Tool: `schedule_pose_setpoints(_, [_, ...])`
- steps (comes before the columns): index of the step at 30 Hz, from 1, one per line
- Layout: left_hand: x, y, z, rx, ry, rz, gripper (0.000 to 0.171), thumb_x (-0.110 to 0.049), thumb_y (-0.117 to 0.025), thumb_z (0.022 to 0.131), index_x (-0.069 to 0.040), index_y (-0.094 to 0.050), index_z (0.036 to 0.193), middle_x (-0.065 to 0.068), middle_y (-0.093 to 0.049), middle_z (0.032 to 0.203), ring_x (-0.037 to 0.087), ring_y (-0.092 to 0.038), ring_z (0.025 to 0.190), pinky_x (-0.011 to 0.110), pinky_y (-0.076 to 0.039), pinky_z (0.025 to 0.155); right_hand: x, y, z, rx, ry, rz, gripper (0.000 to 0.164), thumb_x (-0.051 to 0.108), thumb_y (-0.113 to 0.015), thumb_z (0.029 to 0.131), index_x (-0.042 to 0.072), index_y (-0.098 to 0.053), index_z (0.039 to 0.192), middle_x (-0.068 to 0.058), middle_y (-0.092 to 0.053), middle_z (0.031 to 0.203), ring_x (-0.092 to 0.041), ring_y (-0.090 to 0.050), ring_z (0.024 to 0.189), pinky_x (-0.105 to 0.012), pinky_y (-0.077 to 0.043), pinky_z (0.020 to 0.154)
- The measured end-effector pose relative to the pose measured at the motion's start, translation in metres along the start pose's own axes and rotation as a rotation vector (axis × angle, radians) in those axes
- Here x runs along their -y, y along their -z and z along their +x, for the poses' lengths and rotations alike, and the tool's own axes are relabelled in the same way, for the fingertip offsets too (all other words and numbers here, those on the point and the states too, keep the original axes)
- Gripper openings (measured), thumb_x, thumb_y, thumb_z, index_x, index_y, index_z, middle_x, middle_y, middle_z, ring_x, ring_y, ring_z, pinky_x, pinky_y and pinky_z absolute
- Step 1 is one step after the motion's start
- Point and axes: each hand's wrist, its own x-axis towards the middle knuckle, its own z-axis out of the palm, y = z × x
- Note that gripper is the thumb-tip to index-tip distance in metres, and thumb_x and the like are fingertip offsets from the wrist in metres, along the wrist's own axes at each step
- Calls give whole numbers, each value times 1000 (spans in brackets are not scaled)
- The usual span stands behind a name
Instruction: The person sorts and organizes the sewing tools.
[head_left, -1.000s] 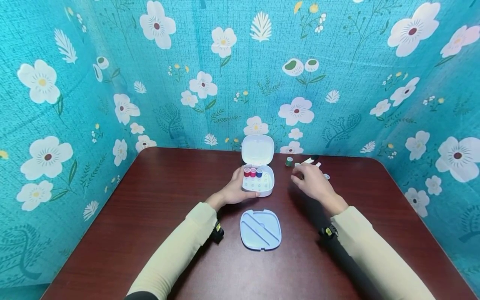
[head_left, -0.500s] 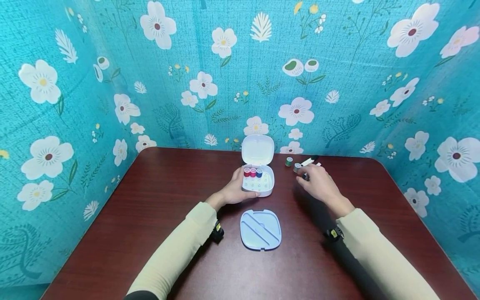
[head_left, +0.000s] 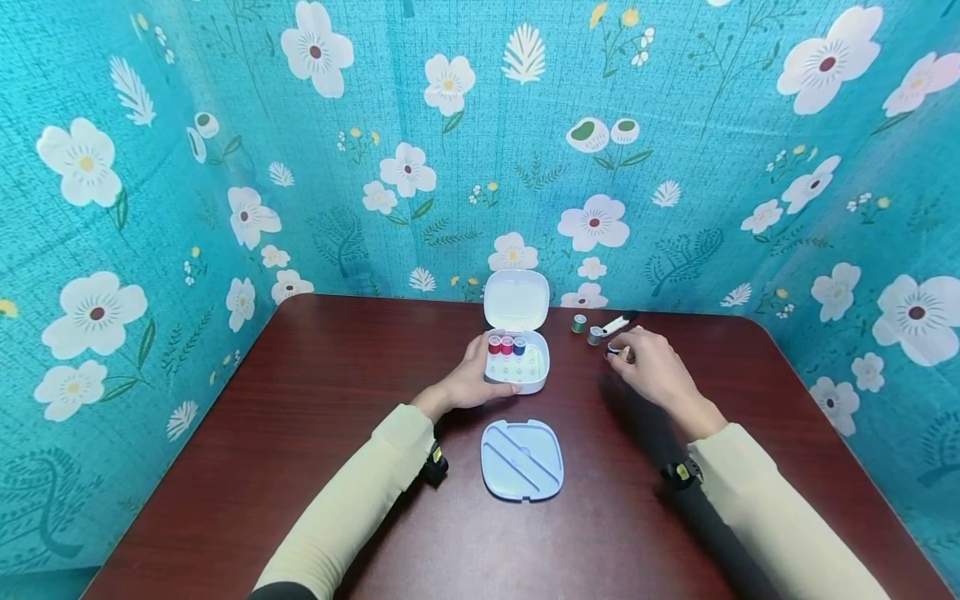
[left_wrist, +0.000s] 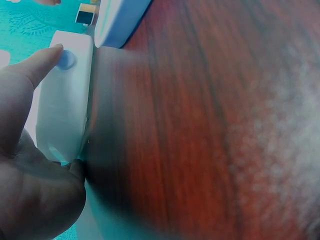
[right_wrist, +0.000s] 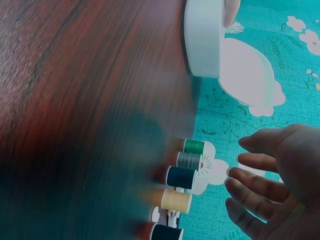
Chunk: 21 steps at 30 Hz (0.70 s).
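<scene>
My left hand (head_left: 472, 382) grips a white sewing box (head_left: 534, 386) at its left side, thumb on the front wall (left_wrist: 65, 107). The box stands with its lid (head_left: 516, 300) raised. Inside, a red spool (head_left: 494, 345), a pink spool (head_left: 507, 345) and a blue spool (head_left: 520, 346) form a row over several small pegs. My right hand (head_left: 656, 371) hovers above loose thread spools, fingers relaxed and holding nothing in the right wrist view. Those spools are green (right_wrist: 194, 146), grey (right_wrist: 189, 161), dark blue (right_wrist: 181, 177), beige (right_wrist: 176, 200) and black (right_wrist: 167, 232).
A light blue tray insert (head_left: 521, 460) with diagonal ridges lies in front of the box. Behind the spools is a slim white and black tool (head_left: 618, 323). A flowered curtain (head_left: 405, 233) borders the far edge of the brown table (head_left: 337, 358).
My right hand has moved to the right over the spools, bringing the grey spool and the white and black tool into view. My left hand and the box have stayed put.
</scene>
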Motion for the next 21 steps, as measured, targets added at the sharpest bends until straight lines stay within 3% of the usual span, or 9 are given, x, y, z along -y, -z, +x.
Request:
schedule_pose_setpoints(6, [0,0,0,0,1,-5,111,-43,-79,71,-15,-7,150,11,-11,150,24,-26,131,42,-28,106,-7,0,-3,-16,-29,-13,15,13,-66,83,5,-71,94,-8,-61,89,-21,-53,71,-35,-44,57])
schedule_pose_setpoints(21, [3,0,2,2,2,-12,112,-44,-79,71,-15,-6,150,10,-9,150,24,-25,131,43,-29,106,-22,6,-7,-3,-71,-49,25,23,-71,83,6,-68,102,-12,-60,98,-26,-56,84,-48,-48,67])
